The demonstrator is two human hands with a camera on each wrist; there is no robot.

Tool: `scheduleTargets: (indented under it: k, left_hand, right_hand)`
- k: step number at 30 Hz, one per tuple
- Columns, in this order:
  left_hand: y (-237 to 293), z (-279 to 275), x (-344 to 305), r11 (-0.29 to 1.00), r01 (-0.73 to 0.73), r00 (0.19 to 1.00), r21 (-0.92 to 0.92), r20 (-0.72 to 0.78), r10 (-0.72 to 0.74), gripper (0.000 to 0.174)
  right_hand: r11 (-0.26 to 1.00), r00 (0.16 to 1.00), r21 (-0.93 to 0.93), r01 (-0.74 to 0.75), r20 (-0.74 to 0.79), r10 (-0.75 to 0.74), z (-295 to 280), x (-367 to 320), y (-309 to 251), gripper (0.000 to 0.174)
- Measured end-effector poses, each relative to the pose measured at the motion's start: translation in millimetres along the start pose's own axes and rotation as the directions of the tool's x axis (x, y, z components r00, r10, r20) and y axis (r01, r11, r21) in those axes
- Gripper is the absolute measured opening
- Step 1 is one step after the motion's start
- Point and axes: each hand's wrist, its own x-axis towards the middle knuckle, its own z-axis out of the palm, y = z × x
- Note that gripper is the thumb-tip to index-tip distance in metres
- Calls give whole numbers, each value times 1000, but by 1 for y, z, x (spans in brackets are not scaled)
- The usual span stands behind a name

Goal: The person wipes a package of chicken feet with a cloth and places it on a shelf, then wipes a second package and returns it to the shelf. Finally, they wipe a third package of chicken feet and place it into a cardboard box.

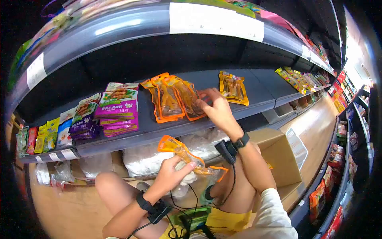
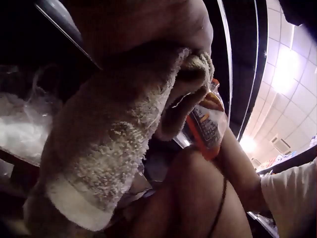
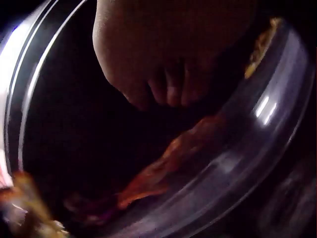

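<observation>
My left hand (image 1: 173,175) grips an orange-edged packet (image 1: 181,150) together with a bunched white cloth (image 1: 184,175); the left wrist view shows the cloth (image 2: 114,134) large, with the packet (image 2: 210,124) beyond it. On the shelf, my right hand (image 1: 219,111) is at the right edge of several overlapping orange packets (image 1: 169,97), its fingers bent loosely over that edge. In the right wrist view the fingers of my right hand (image 3: 168,64) hang above the orange packets (image 3: 168,163); whether they touch cannot be told.
Purple packets (image 1: 118,107) stand in a pile to the left, beside smaller coloured packets (image 1: 47,135). A yellow-edged packet (image 1: 233,88) lies right of the right hand. Below the shelf are clear plastic bags (image 1: 145,159) and an open cardboard box (image 1: 278,155). The upper shelf edge (image 1: 119,26) overhangs.
</observation>
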Motion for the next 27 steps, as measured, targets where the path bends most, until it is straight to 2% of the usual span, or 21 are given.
scheduleTargets:
  k: [1,5,7,8,14,27]
  left_hand:
    - [0,-1,0,1000,6,1000,-17,10,-6,27]
    - [-6,-2,2,999,-4,1000,49,14,3,27]
    - [-6,1,2,1000,4,999,1,34,-5,27]
    - [-6,3,2,1000,7,999,-21,44,-6,28]
    - [-2,6,-1,998,12,995,66,102,-19,29]
    - [-9,10,-3,995,-10,995,95,102,1,30]
  right_hand:
    - [976,998,-209,55,-20,-60,-2,3,9,26]
    - [955,999,-295,-35,9,40,12,-2,23,25]
    - [937,997,-343,-70,-6,72,13,0,25,25]
    - [938,994,-331,-100,11,109,12,0,26,24]
    - [941,992,-328,-79,71,108,16,-1,28,27]
    - [943,992,-328,-50,94,86,10,-8,10,28]
